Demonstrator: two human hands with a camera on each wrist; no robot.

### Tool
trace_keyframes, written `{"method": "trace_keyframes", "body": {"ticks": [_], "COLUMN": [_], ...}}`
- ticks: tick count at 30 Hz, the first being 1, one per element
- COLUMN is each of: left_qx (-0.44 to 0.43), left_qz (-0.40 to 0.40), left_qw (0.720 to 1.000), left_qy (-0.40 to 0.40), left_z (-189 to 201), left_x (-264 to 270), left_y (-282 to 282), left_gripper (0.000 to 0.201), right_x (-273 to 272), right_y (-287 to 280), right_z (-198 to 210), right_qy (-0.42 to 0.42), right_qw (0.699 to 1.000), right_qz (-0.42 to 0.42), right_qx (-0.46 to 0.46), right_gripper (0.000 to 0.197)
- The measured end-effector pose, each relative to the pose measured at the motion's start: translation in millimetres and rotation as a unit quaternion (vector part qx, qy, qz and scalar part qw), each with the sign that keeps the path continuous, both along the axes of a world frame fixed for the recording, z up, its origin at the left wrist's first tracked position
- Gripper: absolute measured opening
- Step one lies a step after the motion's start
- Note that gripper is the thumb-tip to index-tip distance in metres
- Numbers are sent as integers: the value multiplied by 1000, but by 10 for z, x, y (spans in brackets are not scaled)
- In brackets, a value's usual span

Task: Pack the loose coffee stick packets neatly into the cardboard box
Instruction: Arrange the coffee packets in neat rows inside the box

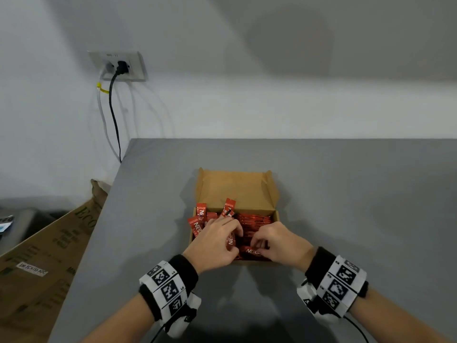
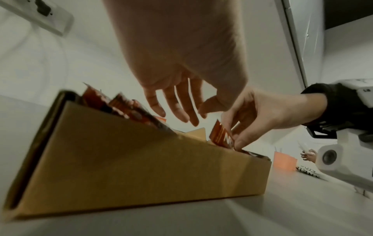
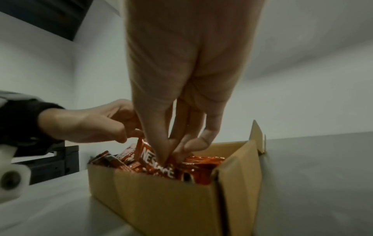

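Nearest: two wrists with black bands and white marker cuffs, left [image 1: 170, 288] and right [image 1: 338, 285], over the grey counter [image 1: 358, 194].

Left hand [image 1: 212, 243]: above the near left part of the cardboard box [image 1: 236, 186]. In the right-wrist view its thumb and curled fingers [image 3: 129, 132] pinched the top edge of one red packet [image 3: 155, 162], which stood on edge, tilted. In the left-wrist view the other fingers [image 2: 181, 108] hung loosely straight over the box.

Right hand [image 1: 279, 241]: above the near right part of the box, just beside the left hand. Its fingers [image 3: 193, 143] were curled down into the packets; thumb and forefinger [image 2: 240, 140] pinched the same upright red packet at its lower end.

Packets in the box: under and beyond the right fingers, a row of red packets [image 1: 254, 221] lay flat and stacked side by side. Beyond and left of the left fingers, several packets [image 1: 201, 214] stood askew, one [image 1: 228, 206] poking up above the rest, one [image 1: 195, 227] leaning over the left wall.

Box: open, on the counter, lid flap [image 1: 235, 189] raised beyond the fingers, side tab [image 3: 257, 134] upright at the right.

Farther: wall socket [image 1: 118, 66] with a black plug and cable [image 1: 115, 115] beyond the counter's left edge. Large printed carton [image 1: 44, 256] on the floor, left of the counter.
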State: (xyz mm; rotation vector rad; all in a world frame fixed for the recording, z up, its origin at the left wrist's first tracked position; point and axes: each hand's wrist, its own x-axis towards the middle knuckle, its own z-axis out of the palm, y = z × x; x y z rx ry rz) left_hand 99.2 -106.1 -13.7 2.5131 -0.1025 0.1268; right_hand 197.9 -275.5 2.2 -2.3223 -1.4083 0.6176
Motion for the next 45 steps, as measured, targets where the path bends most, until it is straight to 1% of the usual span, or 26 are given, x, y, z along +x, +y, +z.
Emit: {"method": "trace_keyframes", "body": {"ticks": [3,7,13,15,19,22,27,32,33,35,39,41,42,45], "left_qx": [48,85,135,151,173,187,208,245,259,299,315,335,335,295], "left_qz": [-32,-55,-71,-73,-74,-77,-89,-123,-137,-166,-195,-192,-187,-166], "left_qw": [998,994,986,984,980,977,972,961,956,938,928,922,922,940], "left_qy": [18,42,63,61,62,63,69,44,33,45,38,36,44,41], "left_z": [-41,-112,-111,-114,-125,-131,-126,-96,-92,-96,-154,-115,-109,-149], "left_x": [-6,-5,31,49,72,72,97,153,156,156,177,193,196,200], "left_y": [-6,-22,-30,-41,-59,-53,-36,-58,-59,-46,-39,-69,-79,-82], "left_gripper": [17,18,16,15,16,18,24,19,16,15,14,16,18,23], "right_x": [-18,-57,-34,-18,-16,-35,-40,-52,-51,-50,-38,-33,-33,-8], "right_y": [53,103,110,101,113,128,61,55,61,84,103,88,80,35], "right_z": [-18,-71,-113,-102,-93,-102,-125,-139,-137,-133,-120,-122,-121,-106], "right_qy": [-24,-54,-65,-85,-141,-157,-144,-140,-138,-129,-94,-84,-79,-57], "right_qw": [999,995,992,990,982,978,982,983,983,983,985,986,986,993], "right_qz": [21,30,23,25,54,85,89,82,80,84,98,101,101,81], "right_qx": [-44,-75,-104,-112,-114,-107,-85,-80,-86,-99,-109,-108,-104,-67], "right_gripper": [22,26,11,7,15,17,18,16,16,15,15,15,13,10]}}
